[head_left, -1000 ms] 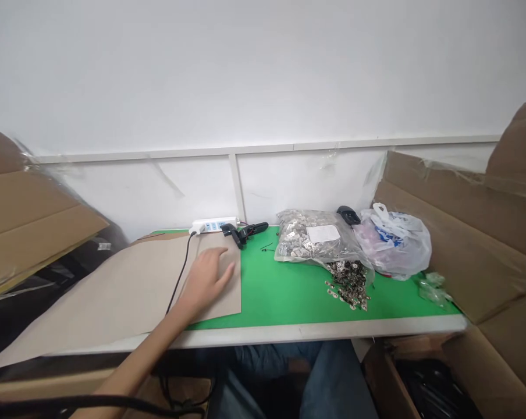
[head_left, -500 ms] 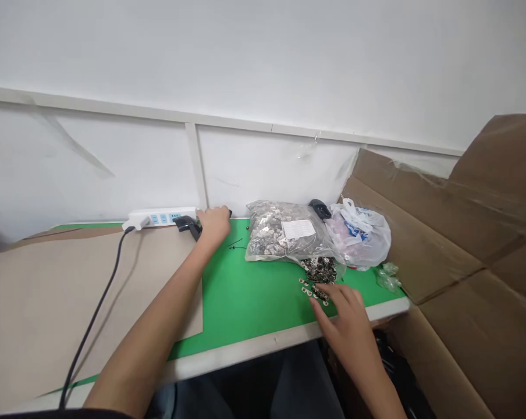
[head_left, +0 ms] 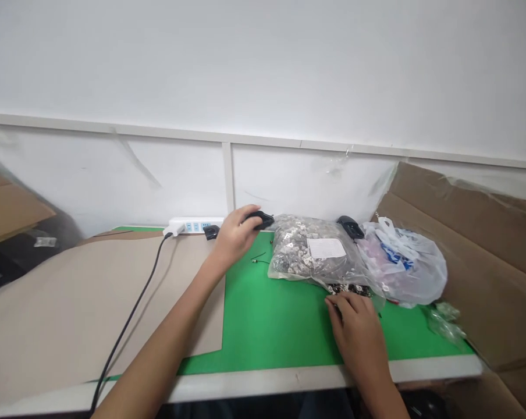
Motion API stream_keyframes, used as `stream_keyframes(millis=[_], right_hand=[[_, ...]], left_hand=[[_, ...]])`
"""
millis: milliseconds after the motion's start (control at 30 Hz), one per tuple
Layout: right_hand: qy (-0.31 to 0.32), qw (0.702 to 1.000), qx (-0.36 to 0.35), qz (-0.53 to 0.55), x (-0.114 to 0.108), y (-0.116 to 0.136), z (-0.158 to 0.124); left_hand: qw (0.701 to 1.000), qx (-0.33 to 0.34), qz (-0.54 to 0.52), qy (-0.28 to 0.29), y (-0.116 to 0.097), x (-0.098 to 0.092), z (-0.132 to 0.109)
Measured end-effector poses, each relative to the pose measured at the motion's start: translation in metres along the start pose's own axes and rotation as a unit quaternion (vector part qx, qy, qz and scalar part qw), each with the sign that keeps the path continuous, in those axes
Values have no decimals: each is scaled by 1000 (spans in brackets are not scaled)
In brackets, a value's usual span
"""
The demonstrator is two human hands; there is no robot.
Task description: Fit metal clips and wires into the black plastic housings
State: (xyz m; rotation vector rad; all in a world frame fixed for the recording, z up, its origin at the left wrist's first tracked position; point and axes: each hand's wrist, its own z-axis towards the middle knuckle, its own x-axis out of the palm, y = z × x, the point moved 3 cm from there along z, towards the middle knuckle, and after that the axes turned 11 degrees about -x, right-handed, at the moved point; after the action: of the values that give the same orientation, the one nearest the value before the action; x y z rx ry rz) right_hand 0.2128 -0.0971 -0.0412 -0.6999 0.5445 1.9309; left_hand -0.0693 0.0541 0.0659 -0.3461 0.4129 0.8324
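My left hand (head_left: 239, 233) is closed round a black object (head_left: 261, 220), raised near the back edge of the green table top (head_left: 272, 326). To its right lies a clear plastic bag (head_left: 306, 250) full of small metal parts, with a white label. My right hand (head_left: 356, 323) is at the bag's front edge, over small loose metal parts (head_left: 350, 288). Its fingers are bent down and pressed together, and whatever they may hold is hidden. A thin dark wire piece (head_left: 258, 259) lies left of the bag.
A white power strip (head_left: 193, 225) with a black cable and a second black object (head_left: 211, 233) are at the back left. Brown cardboard (head_left: 171, 302) covers the left side. At right are a black mouse-like item (head_left: 350, 226), a white plastic bag (head_left: 420, 267) and a cardboard wall (head_left: 476, 262).
The view has shifted left. My left hand has lifted the black object off the back of the table and moved it toward the bag. My right hand's fingers have closed in over the loose parts.
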Motion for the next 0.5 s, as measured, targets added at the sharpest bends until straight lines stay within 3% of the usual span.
stream_keyframes(millis=[133, 267, 300, 367, 433, 500], right_hand=[[-89, 991, -1, 96, -12, 4, 27], [-136, 949, 129, 255, -8, -3, 98], [-164, 921, 159, 315, -2, -5, 119], [-157, 846, 189, 473, 18, -9, 159], [-50, 737, 219, 637, 45, -7, 184], [40, 680, 226, 696, 63, -4, 190]], left_hand=[[988, 123, -62, -72, -30, -3, -14], [977, 124, -171, -6, -61, 1, -19], [973, 142, -183, 8, -67, 3, -21], [959, 208, -194, 10, -80, 6, -27], [948, 225, -222, 29, -86, 11, -35], [946, 151, -274, 86, -86, 17, -41]])
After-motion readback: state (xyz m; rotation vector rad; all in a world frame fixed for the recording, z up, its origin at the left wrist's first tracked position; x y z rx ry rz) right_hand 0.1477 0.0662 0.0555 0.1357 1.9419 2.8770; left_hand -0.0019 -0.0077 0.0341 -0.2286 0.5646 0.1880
